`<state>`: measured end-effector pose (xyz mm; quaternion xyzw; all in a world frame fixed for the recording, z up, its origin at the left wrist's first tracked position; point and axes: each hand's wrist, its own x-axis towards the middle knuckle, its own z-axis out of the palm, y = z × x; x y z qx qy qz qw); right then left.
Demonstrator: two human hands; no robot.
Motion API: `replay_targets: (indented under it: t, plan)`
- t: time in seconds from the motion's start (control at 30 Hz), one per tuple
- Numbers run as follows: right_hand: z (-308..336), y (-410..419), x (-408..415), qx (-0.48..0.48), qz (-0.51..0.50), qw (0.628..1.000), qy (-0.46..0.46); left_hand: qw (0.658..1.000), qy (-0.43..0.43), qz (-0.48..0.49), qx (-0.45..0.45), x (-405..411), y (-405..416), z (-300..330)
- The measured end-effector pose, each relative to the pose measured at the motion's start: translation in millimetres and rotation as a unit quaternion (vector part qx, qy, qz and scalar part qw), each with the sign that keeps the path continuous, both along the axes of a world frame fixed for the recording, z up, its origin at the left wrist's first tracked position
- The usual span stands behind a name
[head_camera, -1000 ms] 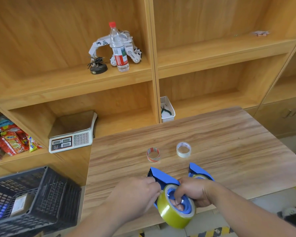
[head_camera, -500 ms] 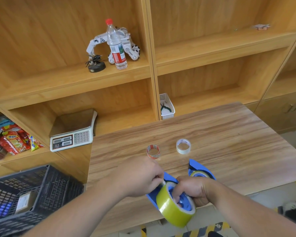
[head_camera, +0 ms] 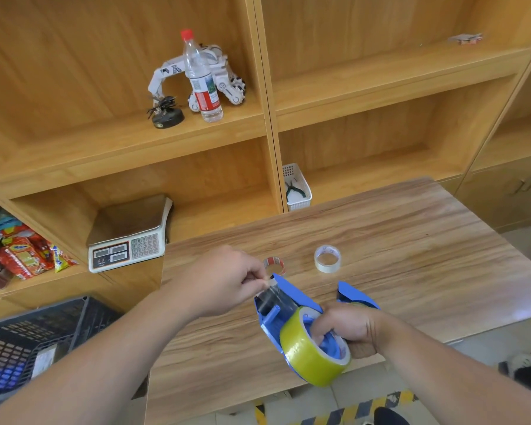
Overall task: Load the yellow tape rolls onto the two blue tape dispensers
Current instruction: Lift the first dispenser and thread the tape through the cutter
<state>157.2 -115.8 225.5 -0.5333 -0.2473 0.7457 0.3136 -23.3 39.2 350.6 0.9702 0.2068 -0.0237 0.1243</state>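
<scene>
A yellow tape roll [head_camera: 311, 355] sits on the hub of a blue tape dispenser [head_camera: 284, 294], held above the near table edge. My right hand [head_camera: 348, 328] grips this dispenser at the hub, fingers inside the roll's core. My left hand [head_camera: 224, 279] pinches the free end of the tape [head_camera: 273, 294], stretched clear over the dispenser's front. A second blue dispenser [head_camera: 354, 294] lies on the wooden table [head_camera: 411, 240] just behind my right hand, mostly hidden by it.
A small red-and-white tape ring [head_camera: 275, 265] and a clear tape ring [head_camera: 327, 258] lie on the table behind the dispensers. A black crate [head_camera: 43, 335] stands at lower left. Shelves behind hold a scale [head_camera: 129, 240], a bottle [head_camera: 201, 78] and a white basket [head_camera: 298, 188].
My left hand has moved up and away from the roll, drawing a strip of tape out over the dispenser's front. My right hand keeps its grip on the dispenser.
</scene>
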Motion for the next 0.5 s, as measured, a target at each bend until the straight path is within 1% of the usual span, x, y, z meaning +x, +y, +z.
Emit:
replay_targets:
  t: [0.17, 0.3, 0.5]
  plan:
    - [1, 2, -4, 0.016, -0.019, 0.998, 0.052, 1.0, 0.002, 0.015, -0.012, -3, 6, -2]
    - [2, 8, 1, 0.035, -0.013, 0.998, 0.052, 0.998, 0.022, 0.038, -0.037, -9, 13, 4]
    - [14, 12, 0, 0.055, 0.019, 0.996, 0.065, 0.996, 0.055, 0.048, -0.05, -15, 25, 12]
